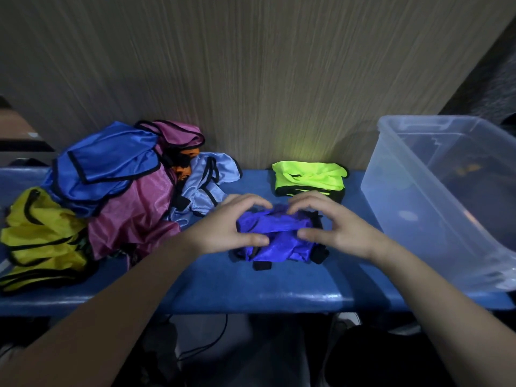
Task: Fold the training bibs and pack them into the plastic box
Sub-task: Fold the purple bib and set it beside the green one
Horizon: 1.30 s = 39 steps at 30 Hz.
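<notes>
A purple bib [279,237] with black trim lies bunched into a small bundle on the blue bench [251,289]. My left hand [231,224] grips its left side, fingers curled over the top and thumb at the front. My right hand [332,222] grips the right side the same way. Behind it, a folded neon-green bib [308,177] rests against the wall. The clear plastic box [446,196] stands at the right end of the bench; nothing shows inside it.
A loose heap of bibs fills the bench's left half: blue [106,169], pink [139,216], yellow [42,238], light blue [206,177] and a bit of orange [181,169]. A wood-grain wall [251,79] rises directly behind. Cables hang under the bench.
</notes>
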Tool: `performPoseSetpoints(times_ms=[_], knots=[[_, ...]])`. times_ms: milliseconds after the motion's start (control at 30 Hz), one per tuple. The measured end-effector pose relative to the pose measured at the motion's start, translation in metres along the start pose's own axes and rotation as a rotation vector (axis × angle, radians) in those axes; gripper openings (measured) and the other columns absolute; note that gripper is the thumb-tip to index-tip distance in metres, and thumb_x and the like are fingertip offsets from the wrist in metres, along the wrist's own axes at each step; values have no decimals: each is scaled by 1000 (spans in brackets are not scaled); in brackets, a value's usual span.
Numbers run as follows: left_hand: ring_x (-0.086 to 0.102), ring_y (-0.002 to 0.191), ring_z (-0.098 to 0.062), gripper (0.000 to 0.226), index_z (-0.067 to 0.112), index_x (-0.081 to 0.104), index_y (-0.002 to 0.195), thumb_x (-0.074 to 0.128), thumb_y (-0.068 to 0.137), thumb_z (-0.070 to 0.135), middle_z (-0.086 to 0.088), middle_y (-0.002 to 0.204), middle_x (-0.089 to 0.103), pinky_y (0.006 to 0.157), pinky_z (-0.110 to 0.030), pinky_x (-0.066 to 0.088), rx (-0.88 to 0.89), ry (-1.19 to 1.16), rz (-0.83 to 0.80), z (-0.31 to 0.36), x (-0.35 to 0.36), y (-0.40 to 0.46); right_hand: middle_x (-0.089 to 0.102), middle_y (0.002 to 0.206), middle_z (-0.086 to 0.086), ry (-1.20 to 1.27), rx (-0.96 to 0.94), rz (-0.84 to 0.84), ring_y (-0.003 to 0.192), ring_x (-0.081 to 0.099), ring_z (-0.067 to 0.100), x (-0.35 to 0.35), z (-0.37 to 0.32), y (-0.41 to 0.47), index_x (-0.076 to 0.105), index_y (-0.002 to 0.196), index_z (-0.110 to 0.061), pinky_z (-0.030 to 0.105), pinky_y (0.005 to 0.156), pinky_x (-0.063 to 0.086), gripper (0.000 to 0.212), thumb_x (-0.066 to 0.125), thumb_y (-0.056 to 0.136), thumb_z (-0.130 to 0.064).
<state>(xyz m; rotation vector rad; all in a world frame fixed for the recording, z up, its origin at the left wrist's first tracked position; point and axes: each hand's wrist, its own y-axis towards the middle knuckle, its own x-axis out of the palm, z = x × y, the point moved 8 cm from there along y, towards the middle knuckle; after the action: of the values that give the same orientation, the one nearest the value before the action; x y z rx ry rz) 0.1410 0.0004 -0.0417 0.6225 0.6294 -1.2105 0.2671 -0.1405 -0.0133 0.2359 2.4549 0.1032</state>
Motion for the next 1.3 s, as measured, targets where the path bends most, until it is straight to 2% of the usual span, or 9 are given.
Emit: performPoseSetpoints(times_ms=[100, 233, 433, 600, 733, 833, 967, 1100, 1300], knots=[[41, 129, -9, 59, 38, 59, 121, 79, 69, 57, 23, 140, 48, 110, -30, 29, 121, 148, -38, 6, 10, -2, 38, 155, -9, -255, -55, -89, 144, 33, 7, 22, 7, 3, 65, 125, -32, 30, 118, 26, 51, 80, 77, -42], [37, 129, -5, 52, 38, 63, 115, 88, 70, 39, 19, 140, 40, 111, -22, 27, 97, 158, -71, -3, 16, -8, 30, 158, -17, -390, 57, -258, 146, 24, 9, 37, 27, -1, 61, 129, -45, 37, 120, 21, 60, 84, 75, -36], [47, 98, -1, 39, 41, 70, 104, 80, 69, 56, 16, 110, 44, 88, -12, 35, 41, 66, -8, -1, -4, -17, 40, 150, -20, -375, 64, -134, 142, 31, 8, 25, 16, -6, 62, 123, -51, 44, 117, 22, 63, 54, 70, -85], [48, 58, -5, 20, 22, 67, 87, 85, 79, 30, 15, 76, 59, 57, -16, 40, -75, -88, 99, -6, -23, -24, 47, 144, -9, -435, -58, 207, 136, 41, 12, 8, -17, 2, 58, 133, -35, 44, 110, 33, 54, 42, 92, -66], [55, 59, -5, 25, 17, 61, 85, 84, 80, 27, 9, 72, 65, 62, -22, 44, -222, -83, 2, -17, -11, -29, 24, 163, -3, -571, -22, 26, 151, 18, 18, 44, -16, 15, 36, 151, -38, 38, 116, 21, 69, 30, 90, -70], [51, 59, -1, 24, 16, 60, 84, 82, 82, 24, 19, 61, 62, 60, -14, 40, -253, -57, -63, -19, -2, -31, 10, 167, -5, -657, 34, -155, 154, 7, 17, 74, 1, 17, 25, 155, -40, 42, 120, 11, 80, 17, 83, -76], [55, 61, -1, 18, 18, 63, 86, 80, 84, 25, 24, 63, 63, 62, -13, 42, -262, -52, -72, -17, -4, -29, 20, 165, -6, -722, 58, -184, 151, 19, 20, 74, 11, 15, 26, 154, -39, 42, 120, 16, 83, 15, 80, -75], [66, 71, -17, 13, 19, 68, 87, 77, 86, 27, 9, 79, 70, 68, -25, 50, -239, -20, -26, -14, -10, -20, 28, 162, -7, -730, 81, -158, 148, 26, 20, 56, 20, 7, 32, 153, -39, 43, 118, 24, 78, 22, 83, -71], [57, 65, -3, 11, 25, 67, 89, 72, 90, 35, 9, 81, 68, 66, -23, 45, -239, 32, -50, -12, -4, -6, 32, 159, -11, -785, 137, -89, 147, 26, 20, 14, 39, -11, 36, 151, -41, 42, 115, 20, 63, 46, 92, -62]])
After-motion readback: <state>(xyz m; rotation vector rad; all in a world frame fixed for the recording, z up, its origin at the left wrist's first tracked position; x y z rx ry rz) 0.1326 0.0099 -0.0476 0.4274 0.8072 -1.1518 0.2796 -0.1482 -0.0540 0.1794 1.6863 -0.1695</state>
